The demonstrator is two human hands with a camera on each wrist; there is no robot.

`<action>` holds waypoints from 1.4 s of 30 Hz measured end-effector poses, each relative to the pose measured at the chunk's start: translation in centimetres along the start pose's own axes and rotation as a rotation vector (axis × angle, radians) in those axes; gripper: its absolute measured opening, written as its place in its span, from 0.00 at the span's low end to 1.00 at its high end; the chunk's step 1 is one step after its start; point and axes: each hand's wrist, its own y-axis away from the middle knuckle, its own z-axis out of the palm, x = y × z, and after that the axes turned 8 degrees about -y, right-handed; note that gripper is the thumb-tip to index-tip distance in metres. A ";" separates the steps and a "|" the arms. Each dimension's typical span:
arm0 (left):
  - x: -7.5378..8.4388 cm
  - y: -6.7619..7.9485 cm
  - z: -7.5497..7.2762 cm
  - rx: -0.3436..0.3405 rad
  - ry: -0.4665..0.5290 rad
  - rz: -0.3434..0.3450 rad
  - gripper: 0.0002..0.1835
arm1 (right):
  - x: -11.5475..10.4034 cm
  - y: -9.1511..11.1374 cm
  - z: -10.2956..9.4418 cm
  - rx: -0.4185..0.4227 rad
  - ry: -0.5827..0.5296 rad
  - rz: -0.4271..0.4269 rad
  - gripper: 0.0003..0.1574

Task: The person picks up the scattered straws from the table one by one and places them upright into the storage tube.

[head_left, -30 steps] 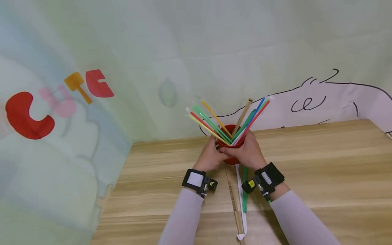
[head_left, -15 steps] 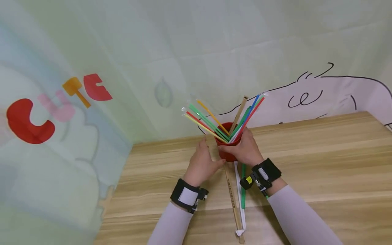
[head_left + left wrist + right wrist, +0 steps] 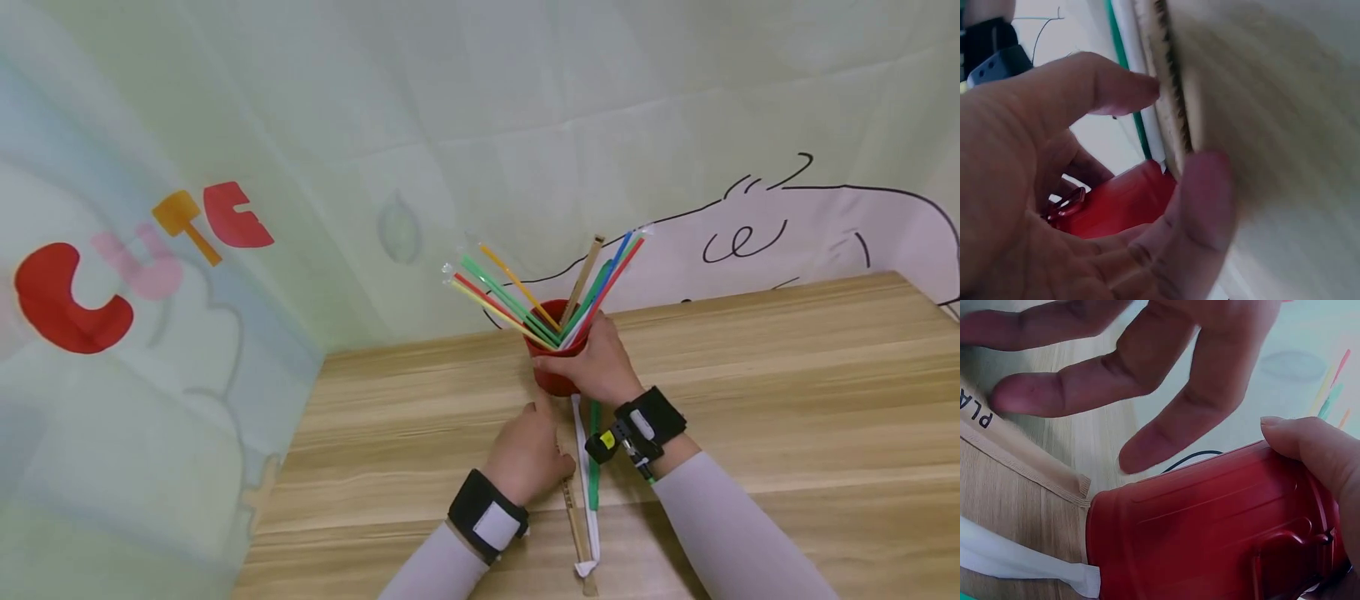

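Note:
My right hand (image 3: 603, 367) grips a small red bucket (image 3: 555, 382) by its side, with the thumb at the rim in the right wrist view. Several colored straws fan out of it, including a yellow-orange straw (image 3: 517, 279) and a brown paper-wrapped one (image 3: 585, 275). In front of the bucket my left hand (image 3: 525, 454) reaches over another brown paper-wrapped straw (image 3: 574, 521), printed with letters. In the left wrist view thumb and forefinger stand apart on either side of that straw (image 3: 1163, 94). Beside it lie a white-wrapped straw (image 3: 590, 508) and a green straw (image 3: 594, 467).
A wood-grain table (image 3: 787, 417) bears everything. Behind it hangs a pale printed cloth (image 3: 525, 125) with line drawings, meeting the table's back edge. More cloth with large colored letters covers the left side.
My left hand has let go of the bucket, drawn back to the left, then come down to the brown-wrapped straw in front. The right hand stays on the bucket.

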 end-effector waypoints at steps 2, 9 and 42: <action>0.1 -0.1 0.3 0.011 -0.022 0.009 0.43 | 0.1 -0.1 0.0 -0.004 -0.003 -0.009 0.56; -0.1 -0.1 0.5 0.031 -0.016 0.008 0.38 | 0.1 -0.2 0.2 -0.003 -0.012 -0.022 0.56; -7.5 1.5 -12.8 0.590 0.590 -0.095 0.56 | 0.0 -0.1 -0.1 -0.006 0.023 -0.011 0.55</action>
